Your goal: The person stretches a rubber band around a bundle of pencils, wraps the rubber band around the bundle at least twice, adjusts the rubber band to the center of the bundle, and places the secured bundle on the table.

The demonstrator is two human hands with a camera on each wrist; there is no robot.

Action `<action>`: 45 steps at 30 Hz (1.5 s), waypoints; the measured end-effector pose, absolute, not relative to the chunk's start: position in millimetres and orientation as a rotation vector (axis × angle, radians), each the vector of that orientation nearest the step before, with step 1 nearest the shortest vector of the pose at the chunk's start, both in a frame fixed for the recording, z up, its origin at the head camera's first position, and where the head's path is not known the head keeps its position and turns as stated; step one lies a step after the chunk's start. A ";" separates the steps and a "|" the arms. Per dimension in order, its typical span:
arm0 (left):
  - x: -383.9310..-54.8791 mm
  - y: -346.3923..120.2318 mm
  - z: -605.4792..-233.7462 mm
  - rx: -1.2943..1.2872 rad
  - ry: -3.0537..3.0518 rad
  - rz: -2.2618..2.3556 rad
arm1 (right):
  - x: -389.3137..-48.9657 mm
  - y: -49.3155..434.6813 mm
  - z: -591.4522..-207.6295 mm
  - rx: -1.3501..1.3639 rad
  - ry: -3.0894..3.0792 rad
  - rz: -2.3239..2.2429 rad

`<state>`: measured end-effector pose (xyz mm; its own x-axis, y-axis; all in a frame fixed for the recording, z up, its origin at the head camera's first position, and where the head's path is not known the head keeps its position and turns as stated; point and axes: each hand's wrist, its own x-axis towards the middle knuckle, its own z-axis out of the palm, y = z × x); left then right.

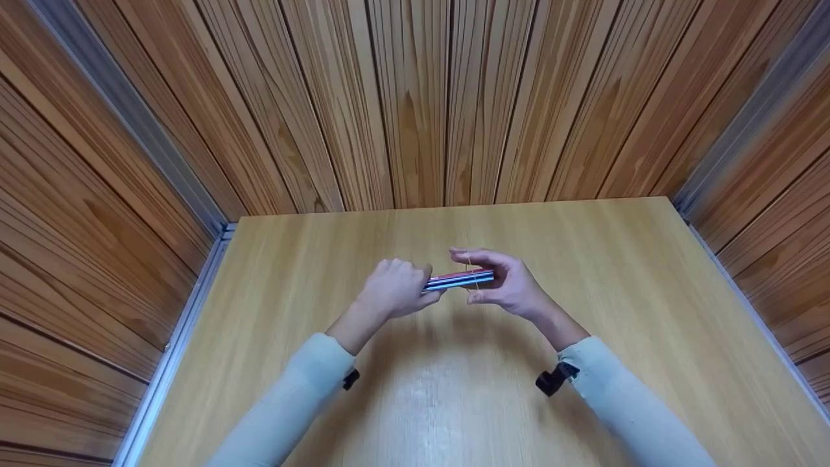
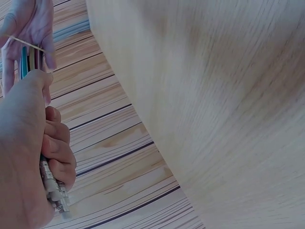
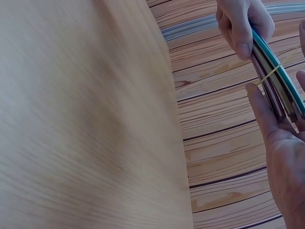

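Observation:
My left hand point(image 1: 394, 287) grips a bundle of several pencils point(image 1: 450, 281) in blue, red and dark colours, held over the table. Their metal ferrules and eraser ends point(image 2: 53, 186) stick out below the curled fingers in the left wrist view. Around the other end of the bundle, my right hand point(image 1: 512, 284) spreads its fingers and thumb apart. A thin yellowish rubber band point(image 3: 270, 75) is stretched between them and crosses the pencils. In the right wrist view the pencil ends lie close to the right palm.
Under both hands lies a light wooden table point(image 1: 428, 402). Wood-plank walls point(image 1: 421, 104) rise behind it and at both sides, with metal rails point(image 1: 175, 350) along the table's side edges. Each wrist wears a small black camera point(image 1: 550, 381).

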<state>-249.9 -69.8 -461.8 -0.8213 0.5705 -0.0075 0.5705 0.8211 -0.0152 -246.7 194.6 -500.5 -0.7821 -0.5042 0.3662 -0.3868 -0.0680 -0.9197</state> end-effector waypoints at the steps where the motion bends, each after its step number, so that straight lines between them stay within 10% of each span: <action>1: -249.7 -69.7 -461.8 0.940 2.993 -0.036 | -246.6 193.5 -500.1 -0.999 2.085 -1.996; 45: -223.1 -59.3 -498.5 1.151 2.818 -0.091 | -264.8 183.7 -485.2 -0.935 2.100 -2.136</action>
